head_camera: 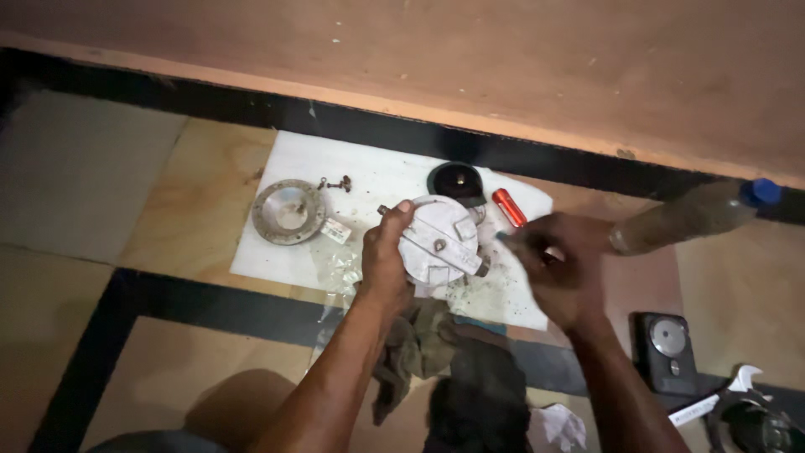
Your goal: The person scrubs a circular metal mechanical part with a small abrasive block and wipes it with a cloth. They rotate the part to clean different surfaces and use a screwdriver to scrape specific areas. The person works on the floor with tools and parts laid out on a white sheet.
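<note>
From the head camera, the person is working on the floor, over a white sheet [277,243] spread across tan and black tiles. The left hand [386,256] is gripping a round grey metal housing [438,243], fingers [401,210] clamped over its upper left rim, tilting it up off the sheet near the sheet's middle. The right hand [563,273] is blurring just right of the housing; its fingers seem closed on a thin tool whose tip [503,239] is pointing at the housing, though the blur is hiding the grip itself.

Left of the housing, a round metal cover plate [289,211] is lying flat on the sheet, with small screws [335,183] just above it. Behind the housing sit a dark round part [457,180] and an orange cylinder [509,207]. A dirty rag [428,344] is lying below the housing, and a plastic bottle [696,214] is lying well to its right.

The risks, as I judge them: the one-handed grip on the tilted housing could be slipping, the tool tip could be skidding toward the left hand's fingers, and the loose screws could be rolling off the sheet if knocked.
</note>
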